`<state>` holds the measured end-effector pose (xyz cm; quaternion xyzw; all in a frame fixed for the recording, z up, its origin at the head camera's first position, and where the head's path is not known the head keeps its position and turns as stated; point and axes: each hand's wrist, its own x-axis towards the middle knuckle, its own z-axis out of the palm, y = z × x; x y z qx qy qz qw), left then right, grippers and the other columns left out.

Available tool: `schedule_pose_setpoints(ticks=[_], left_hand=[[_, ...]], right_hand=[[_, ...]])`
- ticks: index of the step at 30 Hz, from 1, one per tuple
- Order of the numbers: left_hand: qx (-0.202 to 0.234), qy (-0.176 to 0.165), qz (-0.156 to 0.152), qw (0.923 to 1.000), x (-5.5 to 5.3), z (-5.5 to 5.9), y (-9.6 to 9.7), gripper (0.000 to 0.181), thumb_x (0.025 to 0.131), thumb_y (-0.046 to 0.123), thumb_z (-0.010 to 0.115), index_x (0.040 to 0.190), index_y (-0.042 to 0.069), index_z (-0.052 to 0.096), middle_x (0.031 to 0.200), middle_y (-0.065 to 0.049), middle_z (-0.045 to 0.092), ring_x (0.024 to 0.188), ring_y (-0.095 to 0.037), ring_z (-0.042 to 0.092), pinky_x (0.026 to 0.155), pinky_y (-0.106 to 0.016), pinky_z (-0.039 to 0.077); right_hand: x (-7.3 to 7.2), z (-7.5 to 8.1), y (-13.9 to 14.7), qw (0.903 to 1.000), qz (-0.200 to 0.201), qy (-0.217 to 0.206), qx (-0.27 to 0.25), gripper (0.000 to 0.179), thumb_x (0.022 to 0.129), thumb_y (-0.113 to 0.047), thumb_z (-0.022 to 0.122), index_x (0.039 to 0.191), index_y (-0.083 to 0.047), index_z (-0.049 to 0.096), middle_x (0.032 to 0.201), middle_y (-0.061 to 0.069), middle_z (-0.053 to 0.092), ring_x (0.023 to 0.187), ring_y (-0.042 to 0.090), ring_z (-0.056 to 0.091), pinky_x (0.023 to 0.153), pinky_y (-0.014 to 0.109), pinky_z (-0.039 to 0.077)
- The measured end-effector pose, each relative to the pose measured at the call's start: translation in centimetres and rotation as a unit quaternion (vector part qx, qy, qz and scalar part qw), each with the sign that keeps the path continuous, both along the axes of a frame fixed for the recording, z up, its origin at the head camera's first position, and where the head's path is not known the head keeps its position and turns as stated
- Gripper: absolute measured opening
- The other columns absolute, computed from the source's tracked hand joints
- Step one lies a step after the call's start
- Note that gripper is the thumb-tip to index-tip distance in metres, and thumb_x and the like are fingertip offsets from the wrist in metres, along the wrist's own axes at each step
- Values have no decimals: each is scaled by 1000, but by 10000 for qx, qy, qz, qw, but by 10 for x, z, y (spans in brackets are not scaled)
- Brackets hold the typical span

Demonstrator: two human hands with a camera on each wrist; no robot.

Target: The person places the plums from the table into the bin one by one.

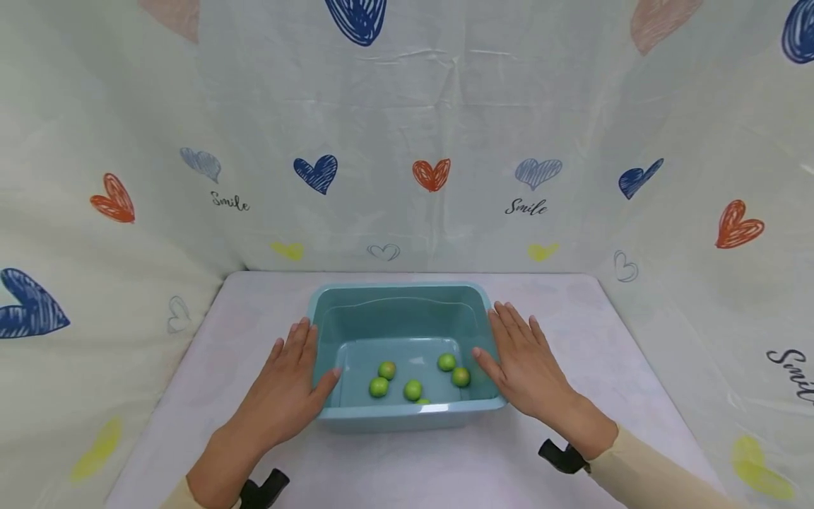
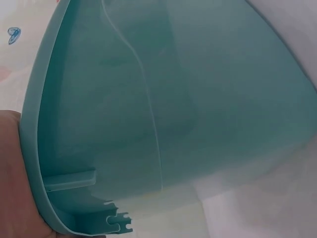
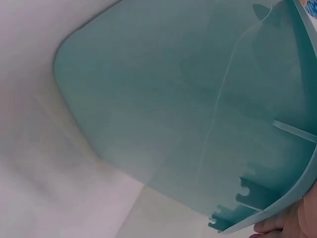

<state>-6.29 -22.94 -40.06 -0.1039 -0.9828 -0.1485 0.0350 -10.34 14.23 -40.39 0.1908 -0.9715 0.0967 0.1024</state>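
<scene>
A light-blue plastic basin point(image 1: 407, 423) stands on the table, with several small round green fruits point(image 1: 379, 387) lying on its floor. Against its left side rests my left hand point(image 1: 280, 396), fingers straight and thumb over the rim. My right hand point(image 1: 531, 371) lies likewise along the right side, its thumb reaching over the edge. Both wrist views look at the outer walls of the basin point(image 2: 223, 99) from low down. A part of the left hand point(image 2: 12, 183) touches the rim there, and the right hand's fingers point(image 3: 292, 218) show under the other rim. One fruit is mostly hidden behind the front wall.
The table point(image 1: 254, 297) has a pale cover and rounded back corners. A white curtain point(image 1: 381, 106) printed with hearts and words hangs behind it and on both sides. Each wrist carries a black mount point(image 1: 564, 457).
</scene>
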Motion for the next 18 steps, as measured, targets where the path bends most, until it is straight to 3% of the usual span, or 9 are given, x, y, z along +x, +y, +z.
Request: schedule_pose_setpoints(ticks=[7,18], left_hand=[[86,-13,48,10000,-11,-3,11,85,99,54,43,153,-6,17,162,-23,11,150,-39,13,119,-59,15],[136,121,-64,9998,-28,-5,17,81,100,49,46,154,-4,17,162,-22,14,150,-38,13,119,-60,17]], right_hand=[[-13,-4,10,9997,-193,31,-154,80,100,-58,37,151,3,28,158,21,28,149,37,19,117,63,16],[-10,-9,17,9969,-453,458,-442,75,100,-52,43,150,2,31,156,22,30,146,39,24,114,65,18]])
